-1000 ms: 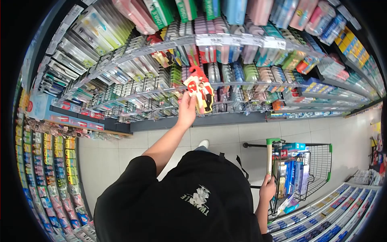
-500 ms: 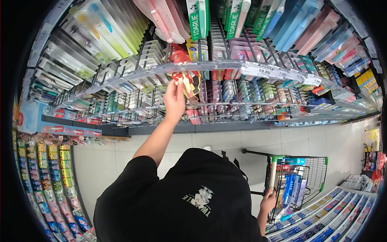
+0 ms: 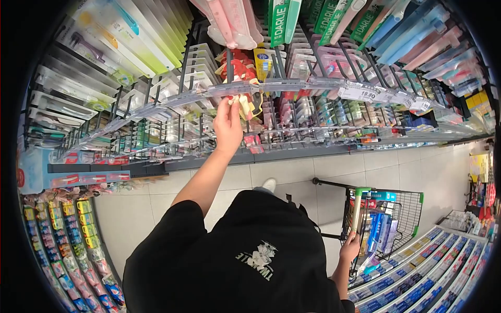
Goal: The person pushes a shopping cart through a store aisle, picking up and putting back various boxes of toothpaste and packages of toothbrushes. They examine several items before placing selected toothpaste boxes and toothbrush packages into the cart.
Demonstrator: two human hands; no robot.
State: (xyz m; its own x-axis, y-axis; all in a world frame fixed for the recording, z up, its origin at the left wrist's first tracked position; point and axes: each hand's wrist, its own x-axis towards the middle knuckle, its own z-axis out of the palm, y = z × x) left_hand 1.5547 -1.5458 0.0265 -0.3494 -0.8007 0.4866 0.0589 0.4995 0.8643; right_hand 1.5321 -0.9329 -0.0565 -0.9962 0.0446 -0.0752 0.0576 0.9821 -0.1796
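My left hand [image 3: 228, 125] reaches up to the hanging rack and pinches the lower part of a red and yellow package [image 3: 244, 104]. The package hangs among similar red ones, just below the clear shelf strip [image 3: 209, 93]. Low on the right, my right hand [image 3: 349, 247] is wrapped round the pale handle [image 3: 357, 211] of a shopping cart [image 3: 404, 214]. Blue and white boxes [image 3: 379, 232] lie in the cart.
Green DARLIE packs [image 3: 279, 23] and pink packs [image 3: 224, 23] hang above. A price label [image 3: 365, 94] sits on the strip. More shelves [image 3: 417, 276] curve behind the cart, with a side rack [image 3: 68, 245] at left. Tiled floor [image 3: 282, 175] shows below the rack.
The view has moved closer to the rack, and a white shoe shows more fully. My left hand stays on the red and yellow package; my right hand stays on the cart handle.
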